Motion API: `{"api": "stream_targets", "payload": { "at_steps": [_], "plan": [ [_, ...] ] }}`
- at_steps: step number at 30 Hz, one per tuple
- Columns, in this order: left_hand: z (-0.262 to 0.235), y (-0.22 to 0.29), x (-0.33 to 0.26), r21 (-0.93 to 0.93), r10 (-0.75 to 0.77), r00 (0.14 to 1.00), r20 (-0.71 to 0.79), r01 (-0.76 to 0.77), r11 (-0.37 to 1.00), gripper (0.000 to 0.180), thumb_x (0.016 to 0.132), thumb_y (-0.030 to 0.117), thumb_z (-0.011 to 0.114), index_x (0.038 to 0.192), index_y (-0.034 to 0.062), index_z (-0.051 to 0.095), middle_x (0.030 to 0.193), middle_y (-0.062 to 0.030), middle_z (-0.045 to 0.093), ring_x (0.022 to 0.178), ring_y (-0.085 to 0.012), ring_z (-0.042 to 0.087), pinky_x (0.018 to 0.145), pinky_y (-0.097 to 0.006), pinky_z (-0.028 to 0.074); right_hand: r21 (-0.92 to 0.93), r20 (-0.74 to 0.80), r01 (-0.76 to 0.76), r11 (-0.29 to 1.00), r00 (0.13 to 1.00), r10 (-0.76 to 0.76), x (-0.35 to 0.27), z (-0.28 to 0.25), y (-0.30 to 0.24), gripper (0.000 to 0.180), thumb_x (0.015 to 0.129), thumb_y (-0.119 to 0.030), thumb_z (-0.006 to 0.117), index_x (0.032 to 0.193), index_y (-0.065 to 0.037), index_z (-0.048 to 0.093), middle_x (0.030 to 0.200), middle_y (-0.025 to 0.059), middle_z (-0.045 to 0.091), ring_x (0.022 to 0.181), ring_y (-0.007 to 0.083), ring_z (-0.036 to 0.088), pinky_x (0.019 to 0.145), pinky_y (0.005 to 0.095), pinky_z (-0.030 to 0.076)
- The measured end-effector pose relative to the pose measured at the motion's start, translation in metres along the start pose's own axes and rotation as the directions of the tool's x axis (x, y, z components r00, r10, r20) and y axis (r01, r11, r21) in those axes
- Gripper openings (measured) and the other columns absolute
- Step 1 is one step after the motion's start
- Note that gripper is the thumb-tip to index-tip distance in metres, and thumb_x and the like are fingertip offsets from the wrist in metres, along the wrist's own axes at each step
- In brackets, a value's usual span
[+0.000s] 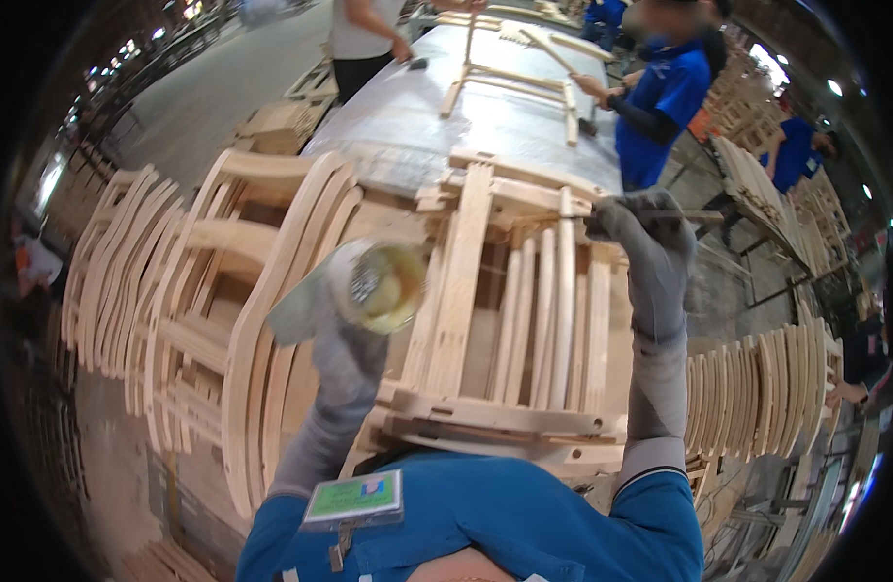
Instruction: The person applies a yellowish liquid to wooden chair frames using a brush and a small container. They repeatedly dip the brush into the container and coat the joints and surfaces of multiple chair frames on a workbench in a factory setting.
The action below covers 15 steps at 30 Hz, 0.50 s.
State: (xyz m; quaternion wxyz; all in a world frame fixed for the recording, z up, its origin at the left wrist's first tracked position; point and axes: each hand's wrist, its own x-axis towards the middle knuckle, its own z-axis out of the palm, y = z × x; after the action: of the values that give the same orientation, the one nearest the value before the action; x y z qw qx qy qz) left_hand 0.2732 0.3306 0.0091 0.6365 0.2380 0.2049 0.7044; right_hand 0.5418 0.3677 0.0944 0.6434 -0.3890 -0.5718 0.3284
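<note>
My left hand [345, 354], in a grey glove, grips a pale translucent container [306, 308]. Its opening faces up and a yellowish, glue-like substance shows inside. My right hand [652, 238], also gloved in grey, is closed around a thin stick [701, 216] that looks like a small brush. The stick's left tip is by the upper end of a pale wooden slat [566, 301]. This slat and several others lie within a stack of wooden chair frames [466, 301] in front of my body. Whether the tip touches the slat I cannot tell.
Curved wooden chair backs [243, 238] stand stacked at left, with more frames [762, 393] at right. Ahead, two people work at a pale table [388, 136] with a wooden frame [514, 85] on it. A person's hand [847, 393] shows at far right.
</note>
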Motion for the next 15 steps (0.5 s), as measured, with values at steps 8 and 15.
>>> {"api": "stream_targets", "payload": {
  "at_steps": [8, 15],
  "plan": [
    [-0.004, -0.005, -0.035, 0.364, 0.224, 0.961, 0.161, -0.269, 0.892, 0.050, 0.095, 0.041, 0.037, 0.131, 0.0055, 0.035, 0.127, -0.0104, 0.045, 0.118, -0.0210, 0.045, 0.099, -0.036, 0.040, -0.021, 0.278, 0.283, 0.959, 0.923, -0.266, -0.091, 0.064, -0.009, 0.023, 0.073, 0.010, 0.067, 0.091, 0.004, 0.054, 0.091, 0.0175, 0.063, 0.085, 0.0230, 0.063, 0.069, 0.0307, 0.054],
    [0.003, 0.009, -0.052, 0.014, 0.037, 0.986, 0.165, -0.039, 0.999, 0.049, 0.095, 0.043, 0.036, 0.129, 0.0076, 0.039, 0.128, -0.0097, 0.046, 0.119, -0.0214, 0.044, 0.101, -0.039, 0.036, 0.089, 0.189, 0.182, 0.979, 0.962, -0.196, -0.113, 0.072, -0.023, 0.024, 0.077, 0.010, 0.062, 0.096, 0.002, 0.051, 0.092, 0.0201, 0.062, 0.086, 0.0206, 0.062, 0.072, 0.0293, 0.054]
  ]
}}
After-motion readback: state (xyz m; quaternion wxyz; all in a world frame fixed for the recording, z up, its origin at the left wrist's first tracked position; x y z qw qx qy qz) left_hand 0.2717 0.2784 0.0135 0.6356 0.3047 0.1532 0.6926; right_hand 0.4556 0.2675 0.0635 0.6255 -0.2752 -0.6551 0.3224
